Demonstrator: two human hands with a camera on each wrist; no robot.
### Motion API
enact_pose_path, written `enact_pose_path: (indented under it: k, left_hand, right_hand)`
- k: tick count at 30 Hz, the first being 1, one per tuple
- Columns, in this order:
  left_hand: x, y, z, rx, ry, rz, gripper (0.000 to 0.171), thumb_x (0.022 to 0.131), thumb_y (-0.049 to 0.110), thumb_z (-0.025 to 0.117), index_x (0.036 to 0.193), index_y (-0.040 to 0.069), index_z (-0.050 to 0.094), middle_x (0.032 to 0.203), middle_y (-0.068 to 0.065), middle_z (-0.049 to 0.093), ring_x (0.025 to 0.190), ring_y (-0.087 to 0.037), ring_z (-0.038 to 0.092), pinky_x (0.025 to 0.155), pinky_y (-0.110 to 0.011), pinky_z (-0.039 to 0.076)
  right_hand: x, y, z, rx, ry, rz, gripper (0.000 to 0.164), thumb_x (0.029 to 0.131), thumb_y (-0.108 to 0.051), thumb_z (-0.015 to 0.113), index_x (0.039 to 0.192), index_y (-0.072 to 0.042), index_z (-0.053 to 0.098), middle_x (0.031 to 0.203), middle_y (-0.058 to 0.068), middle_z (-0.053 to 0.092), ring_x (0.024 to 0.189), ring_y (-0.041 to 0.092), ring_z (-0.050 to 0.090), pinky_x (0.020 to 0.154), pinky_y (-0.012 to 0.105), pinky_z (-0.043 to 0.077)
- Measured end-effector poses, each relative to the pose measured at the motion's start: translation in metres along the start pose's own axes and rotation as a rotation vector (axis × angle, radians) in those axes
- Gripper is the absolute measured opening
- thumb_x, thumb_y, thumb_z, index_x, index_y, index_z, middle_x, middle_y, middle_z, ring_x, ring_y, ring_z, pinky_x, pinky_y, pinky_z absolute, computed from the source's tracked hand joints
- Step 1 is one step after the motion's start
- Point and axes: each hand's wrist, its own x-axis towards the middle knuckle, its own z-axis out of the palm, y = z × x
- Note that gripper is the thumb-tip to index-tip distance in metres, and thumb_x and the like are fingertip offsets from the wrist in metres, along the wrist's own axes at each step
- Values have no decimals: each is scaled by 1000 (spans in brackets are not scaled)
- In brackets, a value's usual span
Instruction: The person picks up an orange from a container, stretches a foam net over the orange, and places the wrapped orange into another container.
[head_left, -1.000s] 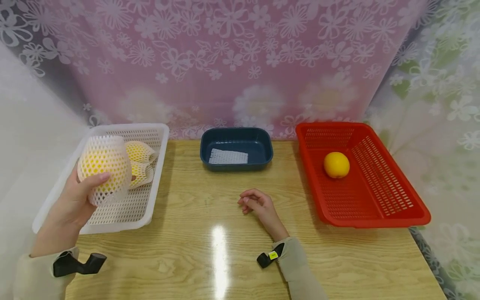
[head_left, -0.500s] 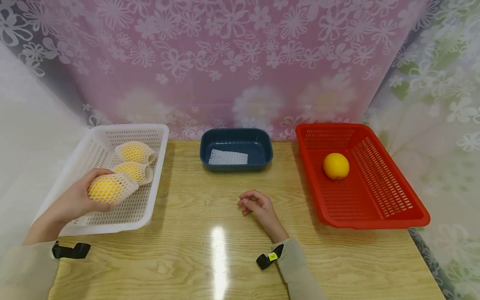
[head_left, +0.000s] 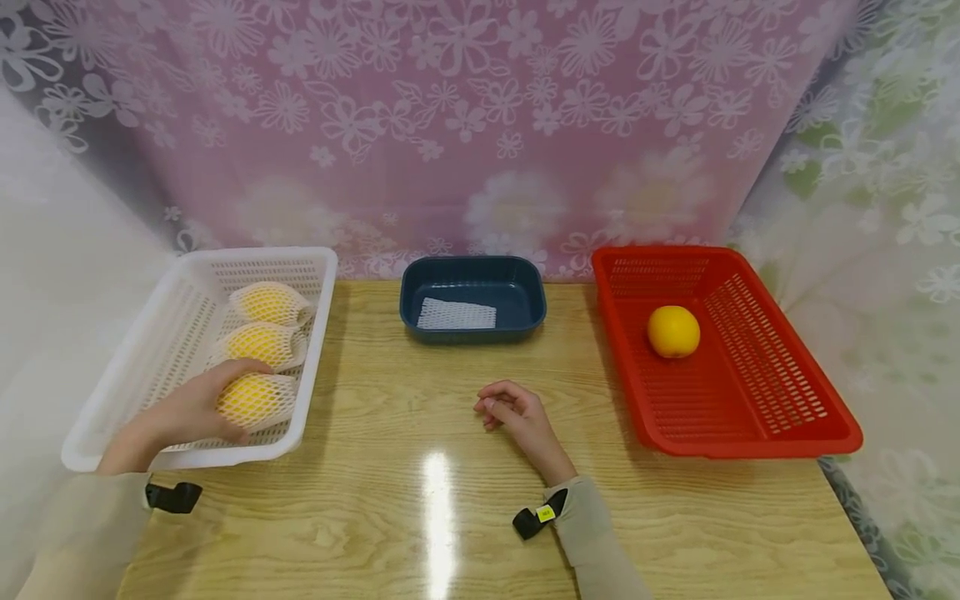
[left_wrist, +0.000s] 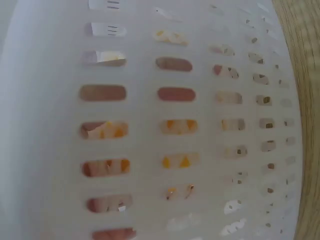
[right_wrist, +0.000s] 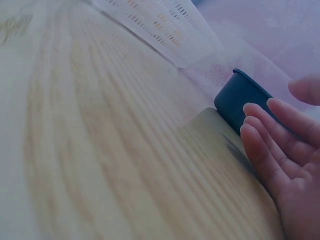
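Note:
In the head view my left hand (head_left: 198, 408) reaches into the white basket (head_left: 321, 321), thumb and fingers curved round an orange in a white foam net (head_left: 257, 402). That orange sits at the basket's near end. Two more netted oranges, a middle one (head_left: 262, 343) and a far one (head_left: 270, 303), lie beyond it. The left wrist view is filled by the slotted basket wall (left_wrist: 142, 145), with bits of skin and orange showing through the slots. My right hand (head_left: 517, 407) rests by the middle of the table, fingers loosely curled, holding nothing; the right wrist view shows it too.
A dark blue tray (head_left: 517, 312) stands at the back middle with a flat white foam net (head_left: 457, 314) in it. At the right is a red basket (head_left: 738, 417) holding one bare orange (head_left: 672, 332). A flowered curtain (head_left: 480, 125) hangs behind the wooden table (head_left: 360, 517).
My left hand has lowered the netted orange from above the white basket into its near end, then shifted it rightward beside the other two. The right hand has stayed still.

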Motion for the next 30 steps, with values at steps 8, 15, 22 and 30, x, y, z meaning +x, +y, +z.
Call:
enact_pose_path:
  k: [8, 15, 22, 30]
  left_hand:
    - [-2, -9, 6, 8, -53, -6, 83, 68, 1, 86, 141, 6, 47, 145, -22, 43, 133, -50, 35, 98, -68, 34]
    - [-4, -6, 7, 9, -25, -6, 83, 71, 7, 87, 144, 6, 47, 146, -25, 41, 133, -53, 32, 99, -71, 31]
    - [-9, 9, 8, 83, 69, -43, 76, 71, 9, 88, 138, 2, 53, 139, -31, 44, 126, -53, 39, 94, -70, 36]
    - [-14, 21, 3, 142, 194, 47, 52, 76, 1, 81, 124, 0, 60, 127, -29, 54, 115, -53, 49, 89, -68, 40]
  right_hand:
    - [-1, 0, 0, -4, -8, 5, 26, 99, -7, 59, 113, 14, 60, 100, 35, 64, 75, 23, 64, 70, 33, 57]
    - [0, 0, 1, 1, -5, 0, 25, 99, -7, 59, 113, 15, 60, 100, 36, 63, 74, 19, 63, 69, 31, 57]
    - [-3, 1, 1, 4, -4, 0, 24, 99, -6, 59, 113, 14, 60, 99, 34, 63, 74, 19, 63, 68, 31, 57]
    - [0, 0, 1, -3, -6, -19, 25, 100, -5, 58, 113, 16, 58, 99, 35, 63, 74, 21, 63, 69, 32, 57]
